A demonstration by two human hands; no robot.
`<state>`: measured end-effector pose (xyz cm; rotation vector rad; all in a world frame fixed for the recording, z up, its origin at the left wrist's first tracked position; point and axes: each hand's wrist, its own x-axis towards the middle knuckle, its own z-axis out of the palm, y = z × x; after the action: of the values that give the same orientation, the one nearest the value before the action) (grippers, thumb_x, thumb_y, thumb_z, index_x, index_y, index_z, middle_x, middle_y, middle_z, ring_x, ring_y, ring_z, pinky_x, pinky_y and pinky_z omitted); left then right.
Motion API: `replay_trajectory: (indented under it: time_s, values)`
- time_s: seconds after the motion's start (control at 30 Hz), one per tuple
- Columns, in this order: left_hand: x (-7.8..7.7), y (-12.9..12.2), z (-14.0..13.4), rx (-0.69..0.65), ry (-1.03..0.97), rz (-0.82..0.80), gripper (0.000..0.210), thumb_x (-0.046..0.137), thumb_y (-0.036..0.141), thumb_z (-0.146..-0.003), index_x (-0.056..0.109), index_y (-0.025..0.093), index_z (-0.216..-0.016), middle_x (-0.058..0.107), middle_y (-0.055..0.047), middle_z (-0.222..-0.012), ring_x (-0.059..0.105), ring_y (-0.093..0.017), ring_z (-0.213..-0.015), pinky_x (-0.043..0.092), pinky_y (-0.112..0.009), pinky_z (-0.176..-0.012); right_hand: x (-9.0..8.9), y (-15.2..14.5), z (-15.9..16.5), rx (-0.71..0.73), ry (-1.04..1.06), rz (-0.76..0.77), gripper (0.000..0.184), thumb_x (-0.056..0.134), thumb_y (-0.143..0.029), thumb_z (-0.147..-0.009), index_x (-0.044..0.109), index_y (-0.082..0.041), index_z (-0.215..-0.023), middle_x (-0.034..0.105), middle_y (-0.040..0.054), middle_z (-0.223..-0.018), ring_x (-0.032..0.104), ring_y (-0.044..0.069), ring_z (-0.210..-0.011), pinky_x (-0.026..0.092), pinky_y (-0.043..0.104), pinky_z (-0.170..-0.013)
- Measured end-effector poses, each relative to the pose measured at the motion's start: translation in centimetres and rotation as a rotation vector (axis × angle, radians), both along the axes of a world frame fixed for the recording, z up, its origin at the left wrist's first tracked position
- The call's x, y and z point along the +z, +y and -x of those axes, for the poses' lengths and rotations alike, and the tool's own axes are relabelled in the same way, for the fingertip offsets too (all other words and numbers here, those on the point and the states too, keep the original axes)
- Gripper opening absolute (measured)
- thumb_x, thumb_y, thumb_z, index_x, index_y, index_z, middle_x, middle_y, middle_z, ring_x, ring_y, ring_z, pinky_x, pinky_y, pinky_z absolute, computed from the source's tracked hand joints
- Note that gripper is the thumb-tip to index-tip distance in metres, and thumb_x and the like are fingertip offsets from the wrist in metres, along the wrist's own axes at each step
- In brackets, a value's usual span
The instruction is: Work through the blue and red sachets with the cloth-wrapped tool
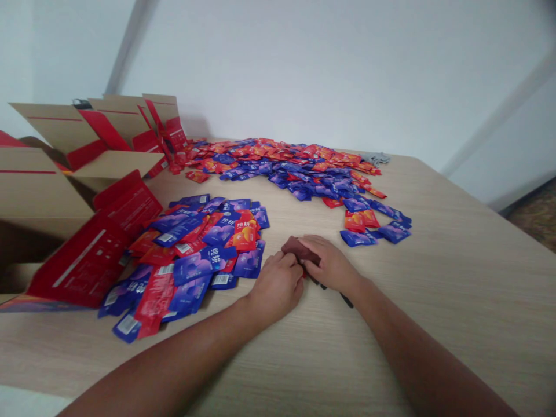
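Note:
My left hand point(278, 285) and my right hand point(329, 263) meet over the middle of the table. Between them is a dark brown, flat, soft-looking thing point(299, 249), with the fingers of both hands closed on its edges. A bit of red shows beneath it, and its underside is hidden. A thin black piece point(346, 300) sticks out below my right wrist; whether it belongs to the brown thing I cannot tell. Just left of my left hand lies a heap of blue and red-orange snack packets point(204, 260).
Open cardboard boxes with red flaps point(87, 263) stand along the left side. A long pile of similar packets point(278, 165) stretches along the wall at the back. Several packets point(358, 220) lie beyond my right hand. A grey crumpled thing point(377, 157) rests at the back right.

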<state>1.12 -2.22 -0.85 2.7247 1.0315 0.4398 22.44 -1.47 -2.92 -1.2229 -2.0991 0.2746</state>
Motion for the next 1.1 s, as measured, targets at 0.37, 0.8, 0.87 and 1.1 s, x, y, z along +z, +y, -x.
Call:
replay_trajectory:
  time_s: [0.37,0.8,0.87,1.1]
  values:
    - [0.01,-0.10,0.04,0.012,-0.012,0.007,0.014,0.061,0.022,-0.099,0.075,0.020,-0.098,0.067,-0.010,-0.109,0.059,-0.027,-0.106,0.051,-0.044,-0.097,0.35,0.21,0.24,-0.045,0.038,0.040,0.054,0.063,-0.017,-0.092,0.064,-0.029,-0.144,0.072,0.0072,-0.141,0.067,0.029,-0.130,0.051,0.051,-0.116]
    - [0.01,-0.12,0.04,0.008,-0.006,0.000,0.015,0.060,0.022,-0.100,0.075,0.021,-0.098,0.067,-0.010,-0.108,0.059,-0.027,-0.105,0.050,-0.044,-0.094,0.48,0.09,0.07,-0.038,0.008,0.016,0.057,0.066,-0.020,-0.090,0.063,-0.026,-0.147,0.071,0.0107,-0.143,0.065,0.031,-0.133,0.049,0.055,-0.119]
    - [-0.02,-0.14,0.02,0.009,-0.008,-0.002,0.016,0.060,0.023,-0.100,0.075,0.021,-0.097,0.067,-0.010,-0.106,0.059,-0.027,-0.105,0.050,-0.044,-0.093,0.61,-0.01,0.12,-0.032,-0.004,0.010,0.057,0.069,-0.022,-0.088,0.063,-0.024,-0.146,0.070,0.0127,-0.143,0.064,0.032,-0.133,0.049,0.056,-0.119]
    - [-0.12,-0.09,0.00,0.011,-0.013,-0.003,0.014,0.061,0.023,-0.099,0.075,0.021,-0.096,0.066,-0.010,-0.107,0.060,-0.027,-0.105,0.052,-0.044,-0.094,0.58,-0.19,0.28,-0.005,-0.028,0.005,0.057,0.069,-0.021,-0.086,0.065,-0.024,-0.143,0.071,0.0127,-0.142,0.063,0.033,-0.136,0.048,0.058,-0.121]
